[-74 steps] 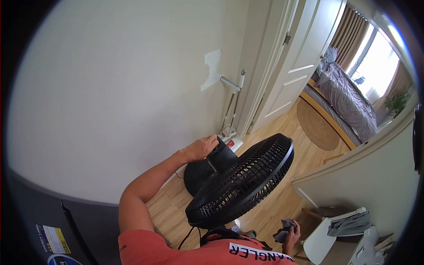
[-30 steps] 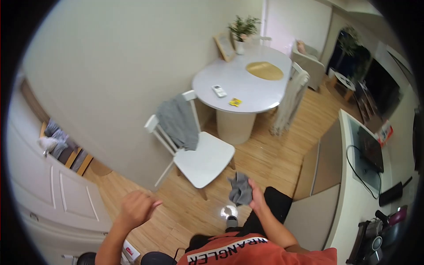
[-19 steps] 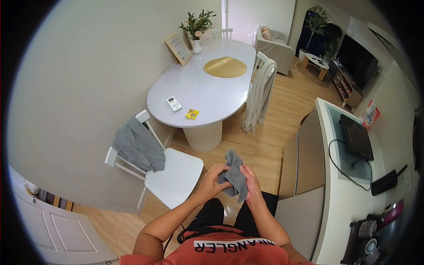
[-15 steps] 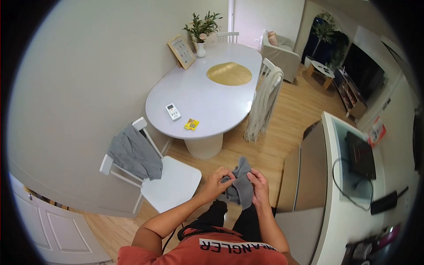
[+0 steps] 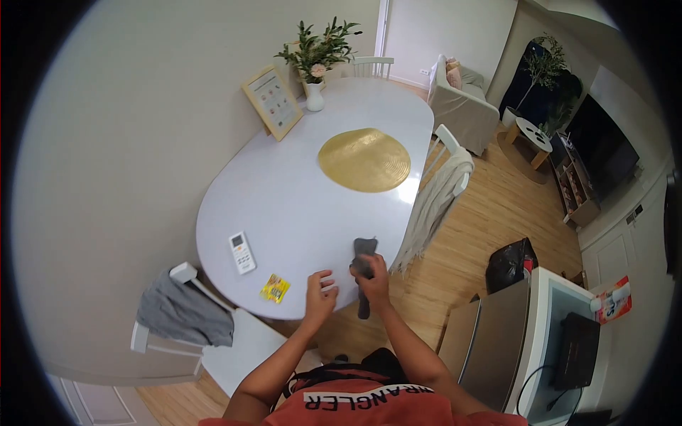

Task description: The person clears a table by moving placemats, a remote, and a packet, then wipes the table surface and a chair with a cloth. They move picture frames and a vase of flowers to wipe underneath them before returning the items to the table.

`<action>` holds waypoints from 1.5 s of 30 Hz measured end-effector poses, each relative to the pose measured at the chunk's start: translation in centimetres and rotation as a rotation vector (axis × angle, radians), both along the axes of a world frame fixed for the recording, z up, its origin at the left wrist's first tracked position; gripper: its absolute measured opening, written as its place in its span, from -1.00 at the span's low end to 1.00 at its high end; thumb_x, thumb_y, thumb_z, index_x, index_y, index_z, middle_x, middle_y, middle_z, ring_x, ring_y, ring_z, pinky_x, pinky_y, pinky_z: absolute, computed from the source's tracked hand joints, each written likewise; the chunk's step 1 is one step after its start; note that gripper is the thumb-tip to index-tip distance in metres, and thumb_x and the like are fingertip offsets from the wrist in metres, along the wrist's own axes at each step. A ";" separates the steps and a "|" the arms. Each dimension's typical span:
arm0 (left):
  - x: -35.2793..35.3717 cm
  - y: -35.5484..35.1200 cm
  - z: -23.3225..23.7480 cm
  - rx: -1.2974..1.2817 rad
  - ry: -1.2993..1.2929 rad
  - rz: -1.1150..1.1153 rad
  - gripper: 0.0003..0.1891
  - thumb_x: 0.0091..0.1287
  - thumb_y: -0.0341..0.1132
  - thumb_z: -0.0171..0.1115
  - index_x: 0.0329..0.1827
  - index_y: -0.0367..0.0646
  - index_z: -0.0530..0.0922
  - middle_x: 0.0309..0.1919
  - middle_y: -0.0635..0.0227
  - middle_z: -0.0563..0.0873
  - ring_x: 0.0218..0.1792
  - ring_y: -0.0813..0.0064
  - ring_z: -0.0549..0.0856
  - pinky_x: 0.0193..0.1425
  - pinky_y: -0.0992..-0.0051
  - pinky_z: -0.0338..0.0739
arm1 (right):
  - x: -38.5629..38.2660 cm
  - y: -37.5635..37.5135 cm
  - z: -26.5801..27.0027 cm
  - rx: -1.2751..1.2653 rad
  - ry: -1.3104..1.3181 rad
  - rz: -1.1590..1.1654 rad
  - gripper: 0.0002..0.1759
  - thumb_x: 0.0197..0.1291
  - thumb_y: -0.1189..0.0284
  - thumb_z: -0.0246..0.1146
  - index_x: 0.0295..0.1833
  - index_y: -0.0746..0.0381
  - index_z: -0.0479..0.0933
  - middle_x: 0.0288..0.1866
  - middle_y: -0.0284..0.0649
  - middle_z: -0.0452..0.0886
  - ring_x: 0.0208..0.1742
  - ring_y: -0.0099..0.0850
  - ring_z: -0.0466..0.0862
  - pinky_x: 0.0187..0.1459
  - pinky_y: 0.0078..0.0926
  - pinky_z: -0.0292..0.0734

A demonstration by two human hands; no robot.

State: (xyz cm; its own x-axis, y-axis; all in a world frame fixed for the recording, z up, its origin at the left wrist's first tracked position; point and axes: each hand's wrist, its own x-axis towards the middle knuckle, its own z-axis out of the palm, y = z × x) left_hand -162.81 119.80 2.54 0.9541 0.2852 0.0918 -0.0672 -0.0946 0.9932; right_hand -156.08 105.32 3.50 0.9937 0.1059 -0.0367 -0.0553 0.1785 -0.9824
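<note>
Bunched in my right hand [image 5: 375, 284] is a grey cloth [image 5: 364, 247]. One end sticks up past my fingers and another hangs below them. The hand is closed round its middle, over the near edge of the white table [image 5: 284, 192]. To the left is my left hand [image 5: 321, 298], holding nothing, its fingers curved and apart. Beyond that hand, a small yellow packet [image 5: 275, 288] lies on the table near its edge. A white remote control [image 5: 242, 253] rests farther left.
A gold round placemat [image 5: 364, 160], a framed sign [image 5: 272, 103] and a flower vase [image 5: 315, 96] are on the table. A white chair with a grey garment [image 5: 188, 309] stands left; a chair with a beige throw [image 5: 437, 206] is right. A fridge [image 5: 494, 341] stands nearby.
I have moved forward to the table. The cloth was between both hands; now only my right hand grips it, more bunched, and my left hand has let go.
</note>
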 end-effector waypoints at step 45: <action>47.6 1.8 -5.5 0.202 0.731 0.583 -0.42 -0.17 -0.41 0.56 -0.07 -0.42 0.49 -0.19 -0.05 0.68 -0.24 0.09 0.69 -0.14 0.35 0.59 | 65.0 6.8 -9.4 -0.934 -0.899 0.228 -0.40 -0.02 0.58 0.22 0.25 0.15 0.41 0.35 -0.12 0.31 0.40 -0.12 0.25 0.42 -0.24 0.13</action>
State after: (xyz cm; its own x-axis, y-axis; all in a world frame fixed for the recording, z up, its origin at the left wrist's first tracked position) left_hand -115.20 121.60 -2.92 0.5076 0.7777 -0.3710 0.6753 -0.0916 0.7319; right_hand -91.06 112.11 -5.92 0.6729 0.5683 0.4735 0.7397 -0.5097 -0.4394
